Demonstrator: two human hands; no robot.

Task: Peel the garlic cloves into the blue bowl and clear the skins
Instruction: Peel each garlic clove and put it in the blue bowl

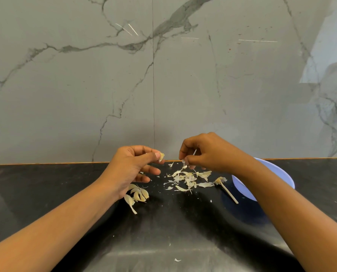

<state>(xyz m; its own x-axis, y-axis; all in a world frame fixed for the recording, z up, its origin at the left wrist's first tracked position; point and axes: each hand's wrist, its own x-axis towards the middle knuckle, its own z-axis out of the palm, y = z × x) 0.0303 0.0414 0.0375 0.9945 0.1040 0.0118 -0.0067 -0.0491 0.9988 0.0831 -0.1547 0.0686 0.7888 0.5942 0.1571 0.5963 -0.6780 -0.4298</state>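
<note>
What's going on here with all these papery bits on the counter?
A person is peeling garlic by hand at a black counter. The left hand pinches a garlic clove, while the right hand pinches a sliver of skin. Loose skins and a bare stem lie on the counter, and more cloves wait by the left wrist. The blue bowl sits partly hidden behind the right arm.
</note>
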